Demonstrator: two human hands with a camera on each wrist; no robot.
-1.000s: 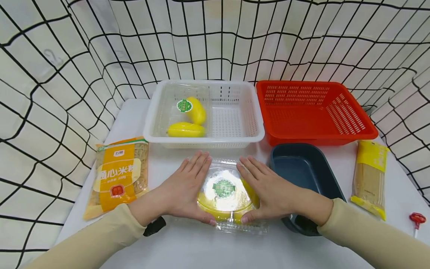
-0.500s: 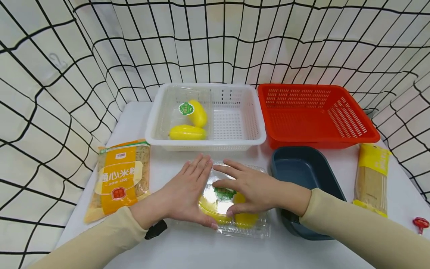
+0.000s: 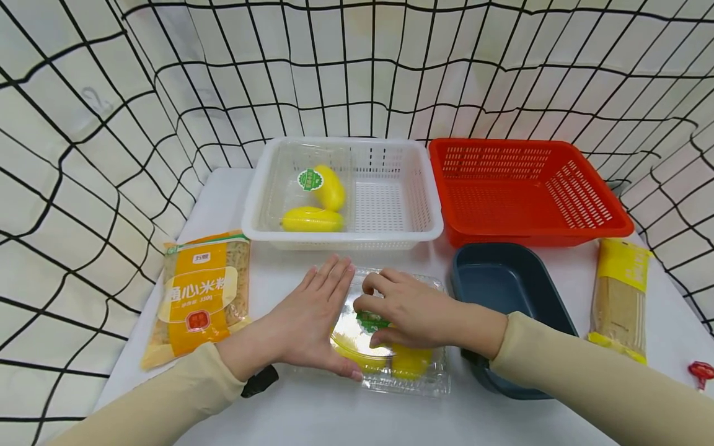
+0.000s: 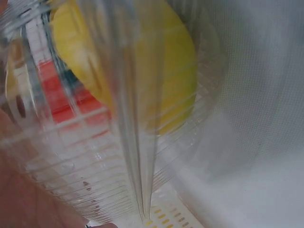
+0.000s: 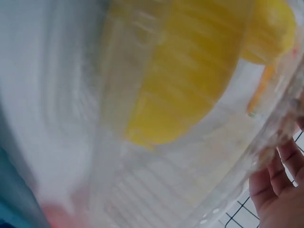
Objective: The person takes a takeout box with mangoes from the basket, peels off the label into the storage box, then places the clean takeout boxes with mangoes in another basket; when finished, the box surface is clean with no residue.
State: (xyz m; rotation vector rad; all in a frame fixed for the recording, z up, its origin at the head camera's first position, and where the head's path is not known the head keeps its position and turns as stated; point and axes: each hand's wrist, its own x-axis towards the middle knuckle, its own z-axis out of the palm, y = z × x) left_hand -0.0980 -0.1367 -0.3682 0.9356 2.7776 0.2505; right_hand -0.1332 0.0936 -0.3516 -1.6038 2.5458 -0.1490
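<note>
A clear plastic clamshell box (image 3: 404,385) with a green sticker (image 3: 369,322) on its lid lies on the white table. Yellow fruits (image 3: 411,364) show inside it. My left hand (image 3: 307,319) lies along the box's left side with straight fingers. Over the right part of the lid my right hand (image 3: 415,310) has bent, spread fingers near the sticker, covering part of the box. Yellow fruit (image 4: 166,71) fills the left wrist view behind ribbed clear plastic. In the right wrist view, my right fingertips (image 5: 263,187) rest at the lid.
Behind the box stand a white basket (image 3: 343,237), holding another clear box of yellow fruits (image 3: 312,219), and a red basket (image 3: 535,235). A dark blue tray (image 3: 507,288) is at right. Pasta bag (image 3: 198,297), noodle pack (image 3: 619,303) and red lollipop (image 3: 701,370) lie at the sides.
My right hand has left the box's right edge and moved left over the lid, and its fingers have bent more. The left hand stays along the box's left side.
</note>
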